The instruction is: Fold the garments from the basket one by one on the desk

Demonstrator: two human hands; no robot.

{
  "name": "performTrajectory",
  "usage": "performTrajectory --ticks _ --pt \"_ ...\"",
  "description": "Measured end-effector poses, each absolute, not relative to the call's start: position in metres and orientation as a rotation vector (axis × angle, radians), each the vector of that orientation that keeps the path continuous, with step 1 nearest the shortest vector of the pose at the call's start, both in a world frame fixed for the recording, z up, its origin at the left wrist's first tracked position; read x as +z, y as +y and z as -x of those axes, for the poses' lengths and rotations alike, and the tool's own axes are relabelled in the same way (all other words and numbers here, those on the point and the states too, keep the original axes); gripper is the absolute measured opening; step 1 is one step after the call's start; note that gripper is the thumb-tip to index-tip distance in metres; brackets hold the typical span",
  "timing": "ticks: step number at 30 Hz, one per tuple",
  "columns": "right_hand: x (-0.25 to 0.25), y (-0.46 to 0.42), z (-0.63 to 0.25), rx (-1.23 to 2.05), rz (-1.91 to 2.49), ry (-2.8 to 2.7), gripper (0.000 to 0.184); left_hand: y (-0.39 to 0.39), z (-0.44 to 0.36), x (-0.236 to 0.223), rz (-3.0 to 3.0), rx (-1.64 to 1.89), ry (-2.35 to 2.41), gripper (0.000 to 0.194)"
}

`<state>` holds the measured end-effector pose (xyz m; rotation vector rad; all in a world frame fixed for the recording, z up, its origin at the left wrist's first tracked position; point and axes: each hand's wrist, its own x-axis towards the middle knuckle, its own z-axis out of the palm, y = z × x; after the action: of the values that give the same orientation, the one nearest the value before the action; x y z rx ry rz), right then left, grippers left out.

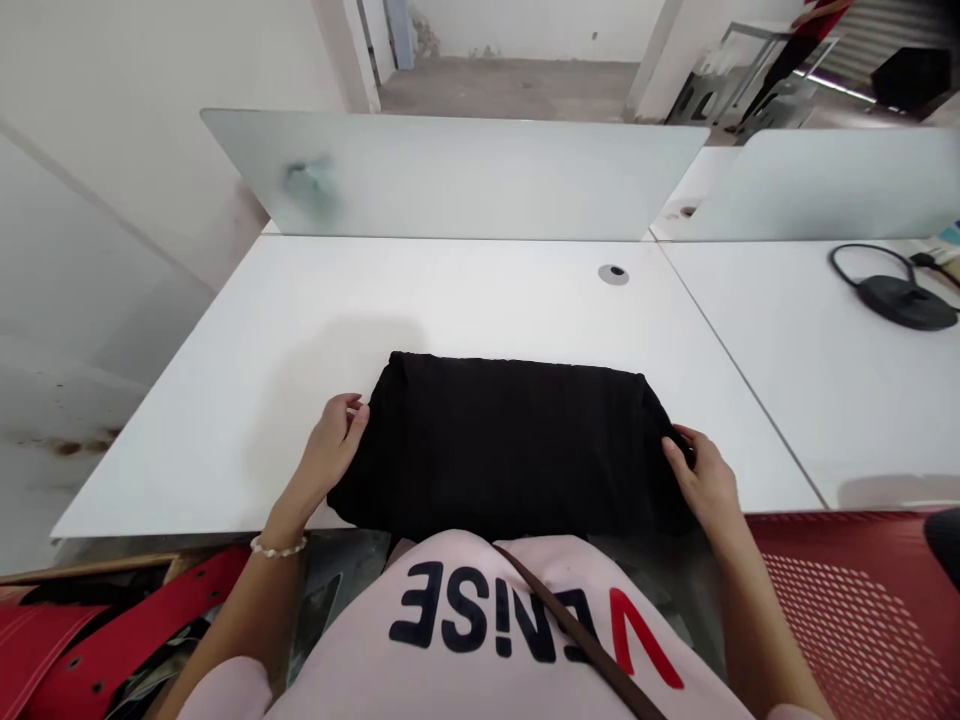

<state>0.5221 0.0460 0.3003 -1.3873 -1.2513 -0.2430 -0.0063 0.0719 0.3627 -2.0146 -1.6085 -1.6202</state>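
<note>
A folded black cloth (517, 440), perhaps a garment, lies across the front of the white desk (487, 290), its near edge close against my body. Its far edge is nearly straight, and both side parts slope outward toward me. At the left side, my left hand (335, 440) has its thumb and curled fingers at the cloth's edge, with a pale bracelet on the wrist. Opposite it, my right hand (705, 480) pinches the right edge, thumb on top and fingers partly behind the fabric. What kind of garment it is cannot be made out.
A frosted divider (480, 180) stands along the desk's back, before a round cable hole (614, 274). Farther right is a black round base with a cable (906, 300). A red perforated chair (862, 610) is at lower right; red material (150, 630) lies at lower left.
</note>
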Motion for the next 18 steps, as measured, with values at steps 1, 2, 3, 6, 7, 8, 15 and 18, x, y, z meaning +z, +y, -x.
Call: performTrajectory --ticks 1,2,3,6,7,8,15,18 --pt "0.301 0.046 -0.515 -0.208 1.370 -1.305 0.070 0.072 0.002 0.364 2.064 -1.586 -1.648 0.054" --pt "0.301 0.045 -0.506 -0.179 1.346 -1.359 0.070 0.071 -0.003 0.364 2.102 -1.557 -1.669 0.057" --pt "0.300 0.044 -0.496 -0.159 1.318 -1.405 0.070 0.070 -0.009 0.363 2.136 -1.533 -1.678 0.060" --pt "0.298 0.040 -0.470 -0.123 1.241 -1.491 0.081 0.069 -0.025 0.361 2.251 -1.539 -1.665 0.071" --pt "0.298 0.040 -0.465 -0.102 1.221 -1.504 0.082 0.070 -0.030 0.361 2.291 -1.567 -1.636 0.073" --pt "0.299 0.041 -0.462 -0.074 1.200 -1.512 0.081 0.072 -0.034 0.363 2.328 -1.597 -1.596 0.073" --pt "0.346 0.067 -0.497 -0.036 0.947 -1.400 0.069 0.099 -0.068 0.403 2.337 -1.671 -1.240 0.055" --pt "0.365 0.080 -0.518 -0.053 0.953 -1.246 0.075 0.103 -0.082 0.410 2.266 -1.645 -1.262 0.053"
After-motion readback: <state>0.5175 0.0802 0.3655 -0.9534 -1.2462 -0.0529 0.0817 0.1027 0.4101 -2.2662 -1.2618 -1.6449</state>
